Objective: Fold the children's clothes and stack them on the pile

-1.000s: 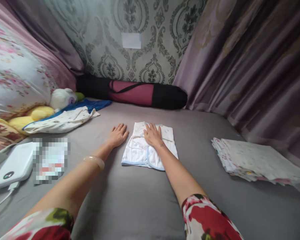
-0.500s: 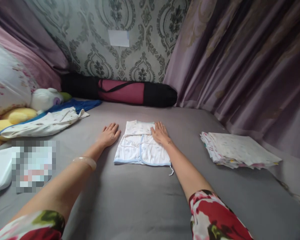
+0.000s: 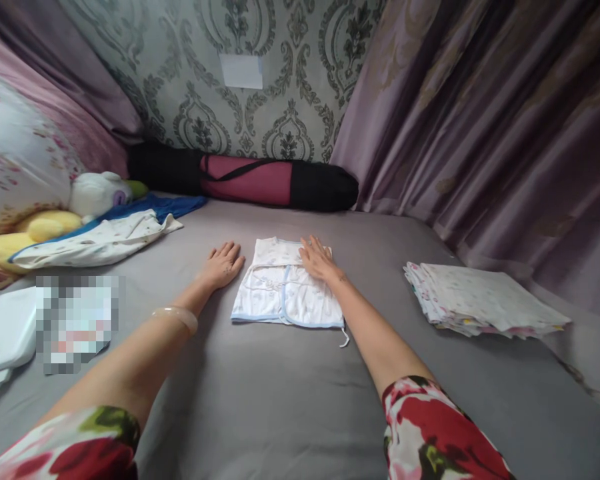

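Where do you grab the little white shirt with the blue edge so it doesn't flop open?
Probably by both side edges of the baby shirt, coming in from left and right and pinching all the layers. It lies flat on the grey sheet, its upper part seemingly folded over, so one layer alone might slip open. The left edge is uncovered; the right hand covers the upper right.

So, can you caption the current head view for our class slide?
Right-hand fingers resting on a blue-trimmed white baby top, left-hand fingers lying on the grey sheet beside it.
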`<state>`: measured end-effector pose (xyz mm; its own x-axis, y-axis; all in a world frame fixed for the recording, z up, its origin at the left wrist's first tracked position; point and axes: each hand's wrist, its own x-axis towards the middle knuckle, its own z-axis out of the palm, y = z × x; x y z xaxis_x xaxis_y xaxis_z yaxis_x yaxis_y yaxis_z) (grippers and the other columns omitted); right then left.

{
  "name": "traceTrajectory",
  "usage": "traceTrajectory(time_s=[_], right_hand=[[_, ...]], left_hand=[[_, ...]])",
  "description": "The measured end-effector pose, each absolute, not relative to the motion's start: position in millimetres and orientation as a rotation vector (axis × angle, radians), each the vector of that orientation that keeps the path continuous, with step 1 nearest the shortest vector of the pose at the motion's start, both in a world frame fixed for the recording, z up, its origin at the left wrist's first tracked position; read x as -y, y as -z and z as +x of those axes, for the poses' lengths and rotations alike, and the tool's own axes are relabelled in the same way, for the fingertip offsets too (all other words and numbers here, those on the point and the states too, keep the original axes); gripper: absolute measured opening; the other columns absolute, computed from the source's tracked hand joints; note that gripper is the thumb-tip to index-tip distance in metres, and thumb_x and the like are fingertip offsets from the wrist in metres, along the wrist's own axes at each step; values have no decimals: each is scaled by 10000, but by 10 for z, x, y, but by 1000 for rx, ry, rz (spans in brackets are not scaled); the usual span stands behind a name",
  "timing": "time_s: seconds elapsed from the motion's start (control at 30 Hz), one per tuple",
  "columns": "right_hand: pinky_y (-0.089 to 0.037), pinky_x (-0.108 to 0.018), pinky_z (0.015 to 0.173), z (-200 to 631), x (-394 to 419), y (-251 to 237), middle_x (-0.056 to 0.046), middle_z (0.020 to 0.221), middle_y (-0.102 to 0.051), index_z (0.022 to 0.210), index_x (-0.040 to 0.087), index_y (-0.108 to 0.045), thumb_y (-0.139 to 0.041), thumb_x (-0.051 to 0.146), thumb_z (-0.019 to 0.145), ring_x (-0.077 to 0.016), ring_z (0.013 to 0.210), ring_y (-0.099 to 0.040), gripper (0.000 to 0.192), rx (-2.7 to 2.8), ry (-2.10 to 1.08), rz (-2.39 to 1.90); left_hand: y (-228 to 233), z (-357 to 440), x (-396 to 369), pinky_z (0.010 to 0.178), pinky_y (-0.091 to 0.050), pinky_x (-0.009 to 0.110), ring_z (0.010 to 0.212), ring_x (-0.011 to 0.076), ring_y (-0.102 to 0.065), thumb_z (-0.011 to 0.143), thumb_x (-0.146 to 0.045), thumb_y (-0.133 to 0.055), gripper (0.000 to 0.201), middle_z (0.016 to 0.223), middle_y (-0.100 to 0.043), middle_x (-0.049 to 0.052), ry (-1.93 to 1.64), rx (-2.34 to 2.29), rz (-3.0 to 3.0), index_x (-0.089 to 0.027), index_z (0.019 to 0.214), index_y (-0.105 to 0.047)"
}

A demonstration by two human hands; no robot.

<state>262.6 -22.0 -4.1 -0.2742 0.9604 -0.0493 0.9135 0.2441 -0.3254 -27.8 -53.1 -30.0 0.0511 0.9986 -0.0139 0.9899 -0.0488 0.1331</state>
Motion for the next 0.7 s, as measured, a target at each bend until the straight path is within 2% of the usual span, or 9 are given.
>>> traceTrajectory(time_s=[0.1, 0.2, 0.33, 0.43, 0.47, 0.53, 0.6, 0.7], right_hand=[[-38, -543, 1159, 2486, 317, 81, -70, 1618, -137, 1516, 280, -277, -179, 444, 1009, -243, 1483, -73, 542, 2420, -388, -1761], [6, -563, 1153, 2418, 362, 116, -68, 1606, -189, 1502, 279, -315, -168, 417, 1014, -246, 1479, -95, 529, 2419, -320, -1770], [5, -501, 1175, 2466, 347, 79, -77, 1612, -161, 1523, 223, -268, -194, 421, 1004, -222, 1485, -66, 560, 2420, -496, -1719], [-78, -436, 1184, 2608, 407, 15, -95, 1608, -169, 1524, 176, -252, -271, 387, 989, -208, 1482, -95, 575, 2338, -549, -1654], [-126, -411, 1177, 2679, 462, -10, -107, 1598, -207, 1511, 160, -278, -316, 352, 977, -210, 1472, -146, 570, 2297, -502, -1644], [-252, -354, 1121, 2850, 633, -70, -145, 1515, -381, 1436, 124, -402, -379, 279, 947, -219, 1396, -335, 513, 2218, -382, -1678], [-375, -309, 985, 3039, 886, -140, -153, 1303, -594, 1273, 124, -558, -382, 265, 945, -222, 1205, -539, 398, 2159, -314, -1791], [-411, -285, 765, 3276, 1367, -235, -106, 984, -712, 976, 185, -666, -369, 374, 967, -220, 932, -646, 352, 2155, -356, -1991]], left_hand=[[285, -273, 540, 1176, -147, 438, 1464, 250, -203, 978, -466, -197, 623, 1579, -265, 119, -127, -2078, 2196, -129, 1488, -315], [280, -274, 541, 1176, -145, 441, 1466, 251, -195, 980, -467, -192, 621, 1581, -259, 121, -142, -2064, 2199, -128, 1485, -318], [280, -281, 536, 1174, -146, 453, 1463, 254, -201, 978, -458, -212, 608, 1577, -268, 125, -164, -2063, 2180, -133, 1477, -331], [281, -297, 532, 1173, -149, 456, 1456, 247, -222, 971, -458, -234, 587, 1566, -295, 128, -214, -2036, 2166, -144, 1448, -371], [283, -308, 529, 1172, -151, 461, 1451, 249, -234, 967, -460, -241, 581, 1558, -310, 132, -247, -2024, 2163, -145, 1431, -392], [290, -335, 519, 1166, -170, 469, 1427, 260, -285, 953, -465, -258, 567, 1526, -365, 138, -340, -1991, 2163, -143, 1381, -446], [298, -367, 508, 1142, -240, 453, 1362, 275, -384, 933, -474, -280, 555, 1455, -457, 143, -448, -1950, 2165, -144, 1320, -500], [304, -410, 497, 1063, -367, 407, 1222, 283, -518, 897, -492, -328, 549, 1309, -580, 139, -599, -1917, 2112, -142, 1261, -545]])
